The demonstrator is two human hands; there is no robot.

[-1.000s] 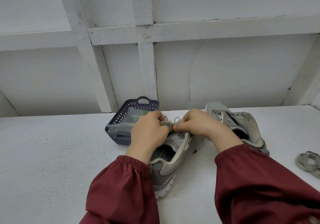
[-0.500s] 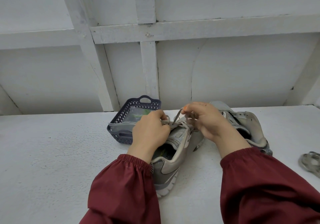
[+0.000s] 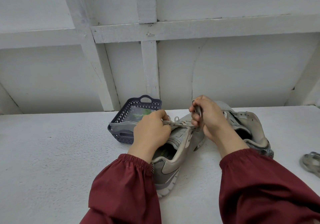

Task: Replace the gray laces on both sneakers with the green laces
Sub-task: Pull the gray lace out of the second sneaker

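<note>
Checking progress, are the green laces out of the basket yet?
No, the green laces lie inside the basket.

Our left hand (image 3: 152, 132) pinches the gray lace (image 3: 181, 124) over the near sneaker (image 3: 173, 164) | our right hand (image 3: 209, 118) grips a raised stretch of that lace, fingers curled | second sneaker (image 3: 249, 125) lies just behind our right wrist on the white table (image 3: 52, 154) | dark basket (image 3: 121, 118) holding bagged green laces (image 3: 140, 115) sits left of the shoes | loose lace (image 3: 311, 163) coiled at the right edge
</note>
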